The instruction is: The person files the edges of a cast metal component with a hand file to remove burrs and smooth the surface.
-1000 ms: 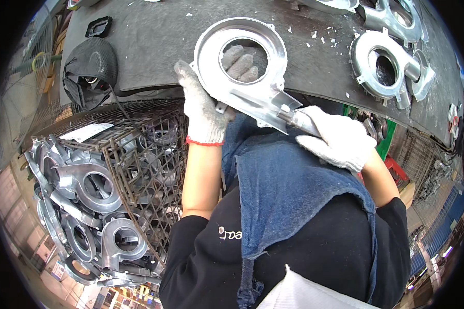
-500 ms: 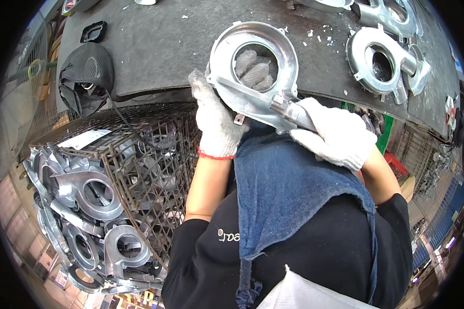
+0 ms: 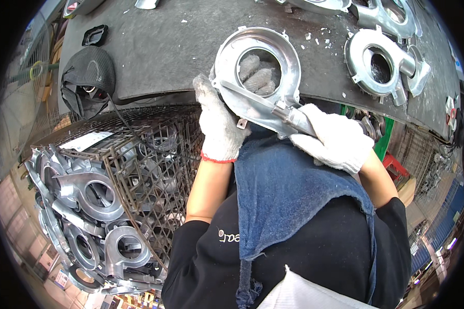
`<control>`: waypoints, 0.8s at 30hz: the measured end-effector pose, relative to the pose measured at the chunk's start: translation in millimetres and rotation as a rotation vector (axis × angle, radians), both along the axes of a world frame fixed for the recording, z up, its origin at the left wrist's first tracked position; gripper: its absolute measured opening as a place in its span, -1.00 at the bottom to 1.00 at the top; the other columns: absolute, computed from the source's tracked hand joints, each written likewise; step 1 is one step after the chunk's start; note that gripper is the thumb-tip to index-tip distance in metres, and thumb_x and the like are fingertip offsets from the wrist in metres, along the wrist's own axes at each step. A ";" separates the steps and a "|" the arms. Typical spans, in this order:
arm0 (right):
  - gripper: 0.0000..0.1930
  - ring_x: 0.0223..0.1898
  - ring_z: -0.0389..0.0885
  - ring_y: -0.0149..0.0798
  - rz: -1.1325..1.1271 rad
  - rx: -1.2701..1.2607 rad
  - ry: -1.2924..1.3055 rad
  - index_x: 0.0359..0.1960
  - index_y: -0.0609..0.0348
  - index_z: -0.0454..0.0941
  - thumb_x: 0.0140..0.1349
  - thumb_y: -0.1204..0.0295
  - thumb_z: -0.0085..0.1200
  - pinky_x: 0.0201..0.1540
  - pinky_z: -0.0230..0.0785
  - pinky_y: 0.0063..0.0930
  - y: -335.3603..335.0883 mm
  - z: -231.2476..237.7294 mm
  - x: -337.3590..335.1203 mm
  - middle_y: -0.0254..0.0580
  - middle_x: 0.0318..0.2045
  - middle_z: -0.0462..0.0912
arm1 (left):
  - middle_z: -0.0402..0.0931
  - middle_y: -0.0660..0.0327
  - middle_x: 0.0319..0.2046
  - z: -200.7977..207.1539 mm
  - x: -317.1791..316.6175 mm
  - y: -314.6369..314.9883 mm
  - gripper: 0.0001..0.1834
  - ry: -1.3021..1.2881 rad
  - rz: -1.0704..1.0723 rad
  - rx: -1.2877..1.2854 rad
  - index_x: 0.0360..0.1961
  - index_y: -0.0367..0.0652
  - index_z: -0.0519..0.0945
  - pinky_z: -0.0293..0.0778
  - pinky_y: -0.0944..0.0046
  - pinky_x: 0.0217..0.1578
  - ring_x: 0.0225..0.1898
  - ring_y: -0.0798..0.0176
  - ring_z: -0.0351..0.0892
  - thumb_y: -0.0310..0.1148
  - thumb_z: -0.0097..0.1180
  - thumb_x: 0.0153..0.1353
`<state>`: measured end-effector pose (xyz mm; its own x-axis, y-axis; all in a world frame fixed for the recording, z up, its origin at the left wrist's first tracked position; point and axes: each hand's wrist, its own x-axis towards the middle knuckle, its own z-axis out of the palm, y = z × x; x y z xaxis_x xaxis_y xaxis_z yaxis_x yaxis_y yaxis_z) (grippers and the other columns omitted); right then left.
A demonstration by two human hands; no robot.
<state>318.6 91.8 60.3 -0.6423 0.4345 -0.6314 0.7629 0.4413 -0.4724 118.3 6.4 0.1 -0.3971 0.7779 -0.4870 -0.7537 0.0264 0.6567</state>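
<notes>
Metal housing (image 3: 250, 103): one, silver, ring-shaped with a round hole and a spout; between 12 and 1 o'clock of the view, tilted, held in front of the tabletop edge.
Left hand (image 3: 219, 123): in a white knit glove with red cuff edge; at the housing's 7 o'clock, holding it from behind; thumb set well apart, pointing up beside the housing's 9 o'clock rim; greyed fingertips (image 3: 260, 80) show through the hole, close together.
Right hand (image 3: 340, 136): in a white knit glove; at the housing's 4 o'clock, fingers and thumb clamped around the tool.
Tool (image 3: 296, 119): grey, rod-shaped; its tip overlaps the housing's 5 o'clock side; whether it touches, cannot tell.
Tabletop (image 3: 160, 56): dark, scuffed, across 10 to 2 o'clock; white flakes scattered at 1 o'clock.
Second housing (image 3: 363, 64): silver, on the tabletop at 2 o'clock, just beside further metal pieces.
Mesh pouch (image 3: 95, 67): black, at 10 o'clock, by the tabletop's edge.
Wire basket (image 3: 139, 206): rusty brown, between 8 and 9 o'clock, with stacked housings (image 3: 116, 193) piled at its 8 o'clock side.
Paper (image 3: 86, 140): white sheet on the basket, 9 o'clock.
Apron (image 3: 288, 190): blue cloth, worn over a black shirt (image 3: 325, 242), 5 o'clock.
</notes>
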 end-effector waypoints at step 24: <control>-0.54 -0.45 0.70 -0.17 -0.300 -0.207 0.039 0.07 0.10 0.46 0.32 0.05 0.13 -0.21 0.50 -0.26 21.2 16.1 1.8 -0.16 -0.48 0.69 | 0.35 -0.16 0.32 -45.9 -9.8 -29.8 -0.01 1.805 -0.169 -0.017 0.42 -0.33 0.23 0.31 -0.08 0.31 0.32 -0.23 0.37 -0.21 0.47 0.03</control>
<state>320.4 113.0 76.5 -0.5310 0.4728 -0.7032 0.8235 0.0921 -0.5598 108.4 -23.3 -45.8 -0.3143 0.8616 0.3986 0.8183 0.0330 0.5738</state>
